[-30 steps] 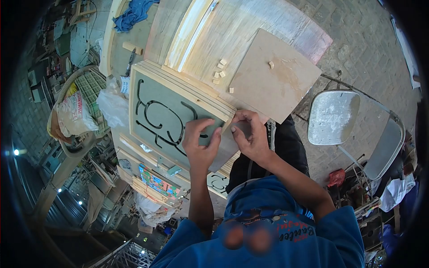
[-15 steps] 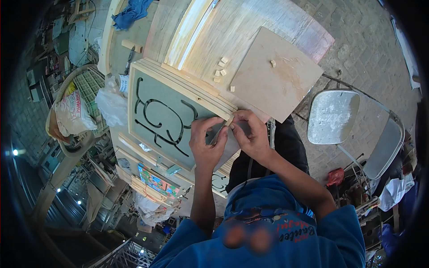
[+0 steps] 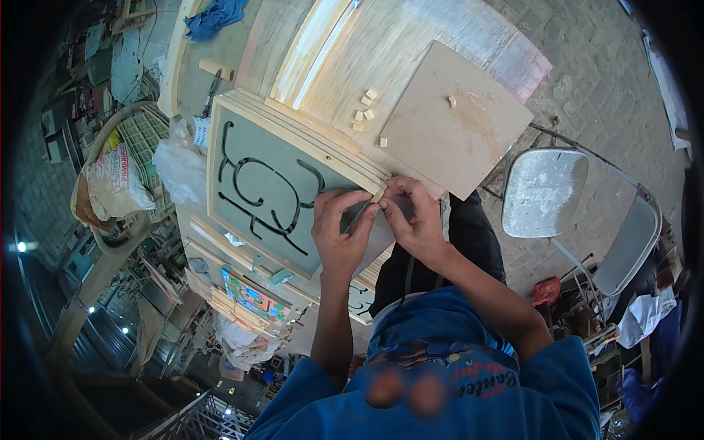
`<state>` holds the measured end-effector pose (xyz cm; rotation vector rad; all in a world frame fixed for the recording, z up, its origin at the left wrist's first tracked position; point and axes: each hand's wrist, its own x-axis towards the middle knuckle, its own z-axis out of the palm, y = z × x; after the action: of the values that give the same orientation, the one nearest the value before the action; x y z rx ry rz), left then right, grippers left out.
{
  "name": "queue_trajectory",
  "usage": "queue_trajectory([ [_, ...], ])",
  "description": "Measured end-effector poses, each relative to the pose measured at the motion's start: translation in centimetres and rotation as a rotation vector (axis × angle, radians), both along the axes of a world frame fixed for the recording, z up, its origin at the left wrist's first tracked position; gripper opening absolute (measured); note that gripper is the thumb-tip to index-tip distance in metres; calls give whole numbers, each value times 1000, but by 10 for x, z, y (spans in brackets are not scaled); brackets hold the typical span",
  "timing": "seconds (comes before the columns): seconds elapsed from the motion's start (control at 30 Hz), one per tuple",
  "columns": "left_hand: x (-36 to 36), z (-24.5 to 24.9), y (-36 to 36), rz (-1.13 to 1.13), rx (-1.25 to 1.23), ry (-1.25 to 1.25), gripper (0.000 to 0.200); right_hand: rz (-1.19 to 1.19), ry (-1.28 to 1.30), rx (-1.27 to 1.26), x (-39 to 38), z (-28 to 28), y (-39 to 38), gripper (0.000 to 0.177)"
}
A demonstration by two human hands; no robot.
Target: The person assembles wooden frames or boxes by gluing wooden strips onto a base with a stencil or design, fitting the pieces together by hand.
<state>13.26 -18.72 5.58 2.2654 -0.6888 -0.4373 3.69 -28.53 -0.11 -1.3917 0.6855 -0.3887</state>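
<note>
A small wooden piece point(image 3: 379, 193) sits at the near right corner of a wooden-framed panel point(image 3: 268, 187) with dark curved cut-outs. My left hand point(image 3: 342, 224) pinches at this piece, its fingers over the panel's corner. From the other side my right hand point(image 3: 416, 222) holds the same piece between thumb and fingers. Just beyond my hands lies a square brown board point(image 3: 455, 117) with a wet-looking smear and one small block point(image 3: 452, 101) on it. Several small wooden blocks point(image 3: 364, 115) lie left of the board on the wooden surface.
A metal folding chair point(image 3: 546, 192) stands at the right on the paved floor. At the left are plastic bags point(image 3: 180, 170), a green crate point(image 3: 141, 150) and a filled sack point(image 3: 117, 183). A blue cloth point(image 3: 216, 18) and a pen-like tool point(image 3: 213, 92) lie at the upper left.
The view has shifted very slightly. Both hands stay at the panel's corner with the small piece between them.
</note>
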Motion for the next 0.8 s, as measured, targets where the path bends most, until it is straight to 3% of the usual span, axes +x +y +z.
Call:
queue_trajectory([
  [0.37, -1, -3, 1, 16, -58, 25, 30, 9, 6, 11, 0, 1, 0, 25],
  [0.8, 3, -1, -1, -33, -44, -27, 31, 114, -67, -108, 4, 5, -11, 38],
])
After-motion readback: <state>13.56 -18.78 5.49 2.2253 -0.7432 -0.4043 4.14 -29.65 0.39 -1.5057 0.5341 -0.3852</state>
